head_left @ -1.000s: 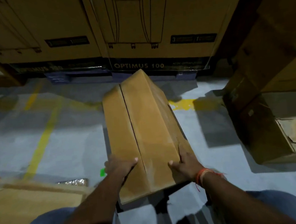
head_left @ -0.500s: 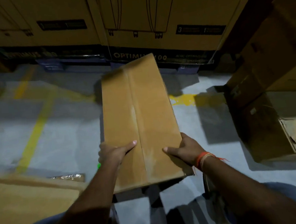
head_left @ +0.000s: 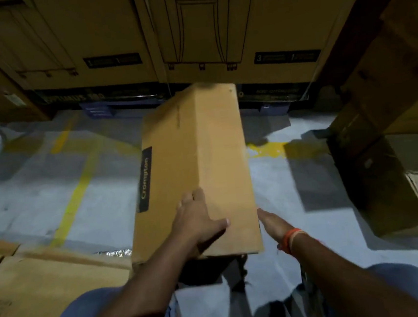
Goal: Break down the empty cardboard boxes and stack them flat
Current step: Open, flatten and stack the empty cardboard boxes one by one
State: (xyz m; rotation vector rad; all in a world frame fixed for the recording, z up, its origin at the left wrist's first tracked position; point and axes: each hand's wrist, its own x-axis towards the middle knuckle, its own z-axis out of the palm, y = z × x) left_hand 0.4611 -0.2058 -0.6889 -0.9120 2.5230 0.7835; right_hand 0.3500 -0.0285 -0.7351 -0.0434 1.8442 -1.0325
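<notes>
Risk: while the cardboard box (head_left: 198,164) hangs tilted over the floor (head_left: 40,190), it could twist and drop, since only one hand grips it.
Left hand (head_left: 199,223): fingers spread over the box's near ridge, thumb clamping the right face.
Right hand (head_left: 272,220): fingers straight, flat against the box's right edge, gripping nothing.
Box: long, matte brown corrugated board, still unflattened, black label strip (head_left: 145,179).
Flattened cardboard (head_left: 36,285): lies at lower left.
</notes>
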